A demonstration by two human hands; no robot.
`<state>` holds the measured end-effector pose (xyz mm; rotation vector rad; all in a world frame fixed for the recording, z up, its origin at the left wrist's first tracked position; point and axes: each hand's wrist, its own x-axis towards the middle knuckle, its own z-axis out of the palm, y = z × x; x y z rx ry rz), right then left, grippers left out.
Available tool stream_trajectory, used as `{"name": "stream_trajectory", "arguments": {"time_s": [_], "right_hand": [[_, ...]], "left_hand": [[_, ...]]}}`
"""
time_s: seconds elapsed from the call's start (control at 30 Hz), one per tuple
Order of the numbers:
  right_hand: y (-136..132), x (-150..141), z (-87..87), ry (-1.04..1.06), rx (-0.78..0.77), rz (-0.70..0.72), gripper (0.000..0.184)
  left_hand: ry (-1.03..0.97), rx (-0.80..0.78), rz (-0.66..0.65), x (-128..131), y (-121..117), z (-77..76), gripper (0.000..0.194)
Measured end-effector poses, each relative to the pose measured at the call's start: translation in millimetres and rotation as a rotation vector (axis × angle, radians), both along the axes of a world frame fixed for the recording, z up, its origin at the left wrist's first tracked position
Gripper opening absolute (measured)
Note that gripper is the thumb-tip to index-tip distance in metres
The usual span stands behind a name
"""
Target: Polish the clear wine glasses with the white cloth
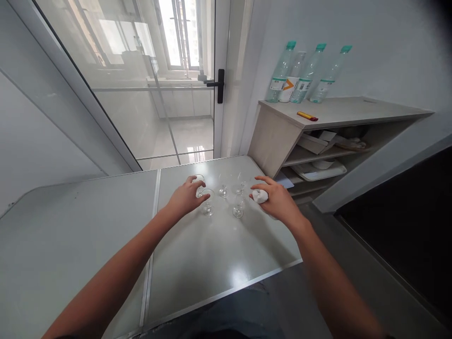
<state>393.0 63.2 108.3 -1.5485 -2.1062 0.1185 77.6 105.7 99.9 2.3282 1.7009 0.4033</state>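
Observation:
Several small clear stemmed glasses stand grouped on the pale table (190,263). My left hand (187,194) is at the left side of this group, fingers curved and thumb apart. Its fingertips overlap the rims of the front left glass (209,209) and the back left glass (199,180); whether they touch is hard to tell. My right hand (277,197), to the right of the group, holds a crumpled white tissue (260,196) against the palm. Closest to it are the front right glass (238,209) and the back right glass (240,188). Another glass (223,189) stands between the rows.
A wooden shelf unit (275,134) adjoins the table's far right corner. On top are several plastic bottles (304,84) with green caps and a yellow-red packet (307,116); trays (319,170) and papers lie inside. Behind the table is a glass door (183,122) with a black handle (221,86).

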Motion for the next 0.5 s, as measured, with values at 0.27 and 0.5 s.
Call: {"name": "stream_trajectory", "arguments": {"time_s": [0.27,0.5], "right_hand": [[41.5,-4.7,24.7,-0.218,-0.277,0.186,0.023],[67.0,-31.0,25.3,-0.441,-0.515,0.086,0.019]], "left_hand": [[0.123,-0.082,-0.047,4.1,20.4,2.9,0.029],[0.226,-0.174,-0.03,21.7,38.2,1.0,0.022]]}}
